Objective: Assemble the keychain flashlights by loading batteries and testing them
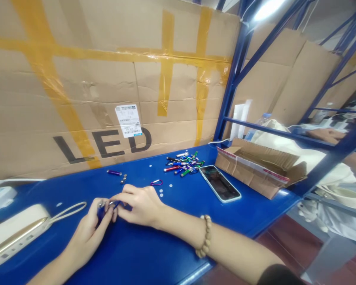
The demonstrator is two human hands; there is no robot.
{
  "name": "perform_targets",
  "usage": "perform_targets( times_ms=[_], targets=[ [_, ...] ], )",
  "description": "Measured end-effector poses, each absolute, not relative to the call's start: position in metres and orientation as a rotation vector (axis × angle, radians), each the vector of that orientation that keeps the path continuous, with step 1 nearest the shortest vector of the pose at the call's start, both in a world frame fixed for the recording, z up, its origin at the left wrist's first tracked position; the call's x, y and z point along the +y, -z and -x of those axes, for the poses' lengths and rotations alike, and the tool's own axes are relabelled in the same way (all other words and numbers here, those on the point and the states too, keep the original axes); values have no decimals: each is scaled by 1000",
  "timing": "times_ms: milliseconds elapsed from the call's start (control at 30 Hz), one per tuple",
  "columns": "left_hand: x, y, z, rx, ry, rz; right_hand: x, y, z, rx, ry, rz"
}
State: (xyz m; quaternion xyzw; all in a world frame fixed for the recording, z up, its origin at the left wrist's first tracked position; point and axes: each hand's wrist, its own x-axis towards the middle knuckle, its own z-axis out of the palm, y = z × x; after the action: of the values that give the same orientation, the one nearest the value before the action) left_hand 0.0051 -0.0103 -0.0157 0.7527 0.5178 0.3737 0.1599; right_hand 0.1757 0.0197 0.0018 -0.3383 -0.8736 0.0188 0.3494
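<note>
Okay, I have a purple mini flashlight (pixel 101 210) between both hands.
Left hand (pixel 87 233) curls around it; right hand (pixel 139 206) pinches its tip.

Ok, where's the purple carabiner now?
In the head view, the purple carabiner lies on the blue bench just beyond the right hand, left of the phone.

Smartphone (pixel 220 183) between mini flashlights (pixel 184 164) and cardboard box (pixel 250 176)

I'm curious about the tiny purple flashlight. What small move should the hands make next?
Probably hold the small purple flashlight steady in the left hand while the right hand works at its end: the right fingertips are right there, and it could slip.
</note>
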Motion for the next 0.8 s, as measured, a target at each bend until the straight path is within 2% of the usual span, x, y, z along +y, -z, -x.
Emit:
perform_targets(
  times_ms=[267, 533, 733, 800],
  targets=[
    [-7, 18, 1, 1585, -1058, -2153, 21, -5, -178, -1992, -651, 812],
    [-1, 22, 1, 1575, -1021, -2202, 33, 8, -173, -1827, -892, 907],
    [0, 26, 4, 1621, -1046, -2256, 36, 8, -171, -1706, -1495, 805],
    [-1, 24, 3, 1633, -1018, -2263, 35, 7, -172, -1651, -1586, 786]
  ],
)
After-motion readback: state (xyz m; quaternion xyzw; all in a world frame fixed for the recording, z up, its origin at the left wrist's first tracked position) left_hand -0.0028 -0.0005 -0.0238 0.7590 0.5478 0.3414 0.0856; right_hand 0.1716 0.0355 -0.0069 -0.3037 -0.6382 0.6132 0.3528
